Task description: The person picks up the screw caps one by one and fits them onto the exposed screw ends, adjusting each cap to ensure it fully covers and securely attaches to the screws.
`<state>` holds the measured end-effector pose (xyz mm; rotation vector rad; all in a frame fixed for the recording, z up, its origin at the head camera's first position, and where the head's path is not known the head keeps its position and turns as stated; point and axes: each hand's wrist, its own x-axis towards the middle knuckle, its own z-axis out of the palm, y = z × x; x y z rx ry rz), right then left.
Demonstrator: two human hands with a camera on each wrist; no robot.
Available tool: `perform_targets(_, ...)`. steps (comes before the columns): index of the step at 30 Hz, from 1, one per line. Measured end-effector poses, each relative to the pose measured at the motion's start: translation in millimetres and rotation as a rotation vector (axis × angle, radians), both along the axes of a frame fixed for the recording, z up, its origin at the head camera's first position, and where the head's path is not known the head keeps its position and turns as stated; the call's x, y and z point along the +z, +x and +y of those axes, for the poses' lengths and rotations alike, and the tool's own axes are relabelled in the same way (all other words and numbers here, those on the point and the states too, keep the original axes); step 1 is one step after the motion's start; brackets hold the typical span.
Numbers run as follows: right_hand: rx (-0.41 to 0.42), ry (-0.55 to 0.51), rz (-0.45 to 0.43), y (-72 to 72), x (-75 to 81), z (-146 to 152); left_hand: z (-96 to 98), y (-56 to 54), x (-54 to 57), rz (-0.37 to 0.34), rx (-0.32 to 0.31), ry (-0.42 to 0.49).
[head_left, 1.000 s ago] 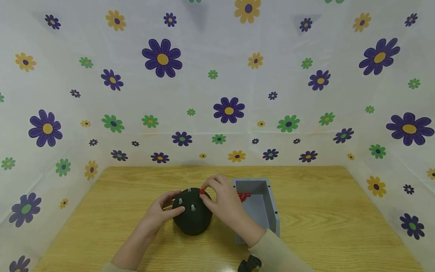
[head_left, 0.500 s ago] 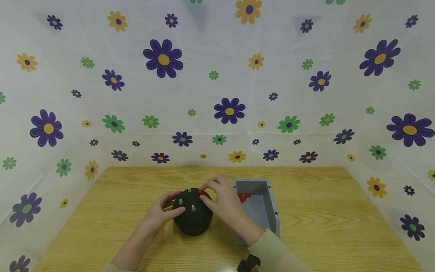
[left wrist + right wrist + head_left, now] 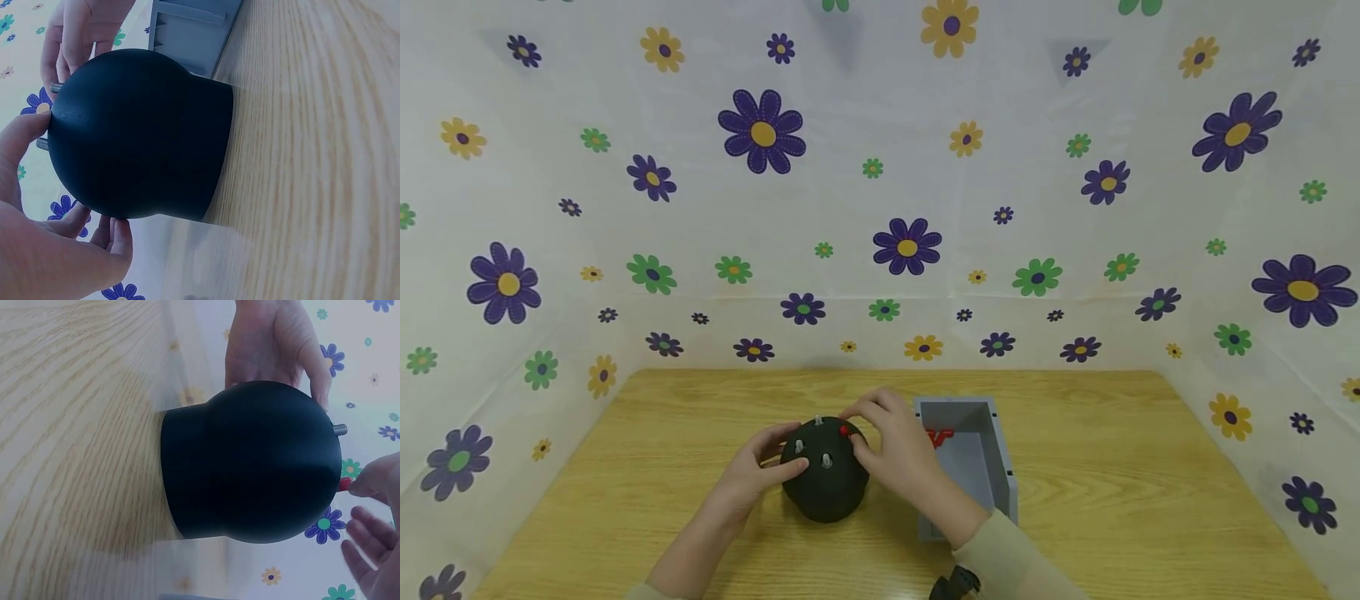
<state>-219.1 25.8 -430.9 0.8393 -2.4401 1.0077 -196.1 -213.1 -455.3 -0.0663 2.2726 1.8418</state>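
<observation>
A black dome (image 3: 826, 493) with a narrower base stands on the wooden table, several threaded metal studs (image 3: 827, 460) poking out of its top. My left hand (image 3: 747, 477) holds it from the left, thumb on the near side and the other fingers around the back. At the dome's upper right, a small red cap (image 3: 844, 431) sits between the thumb and index finger of my right hand (image 3: 897, 454). In the right wrist view, a fingertip touches the red cap (image 3: 345, 484) where it sticks out from the dome; a bare stud (image 3: 339, 430) shows beside it.
A grey bin (image 3: 1004, 467) stands right of the dome, partly behind my right forearm, with several red pieces (image 3: 938, 437) inside. A black device (image 3: 953, 583) is by the right sleeve. White flowered cloth (image 3: 880, 192) hangs around the table's back and sides.
The right thumb and index finger have shifted apart a little around the red cap, which shows more fully and sits slightly lower. The left hand and dome have stayed put.
</observation>
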Motion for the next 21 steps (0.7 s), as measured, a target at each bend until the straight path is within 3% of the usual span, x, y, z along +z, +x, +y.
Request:
perform_targets(7,0.011,0.005,0.091,1.4,0.0,1.2,0.8,0.0,0.0,-0.002,0.005,-0.004)
perform_targets(21,0.023,0.023,0.079,0.2,-0.4,2.3,0.4,-0.5,-0.6,-0.006,0.002,-0.006)
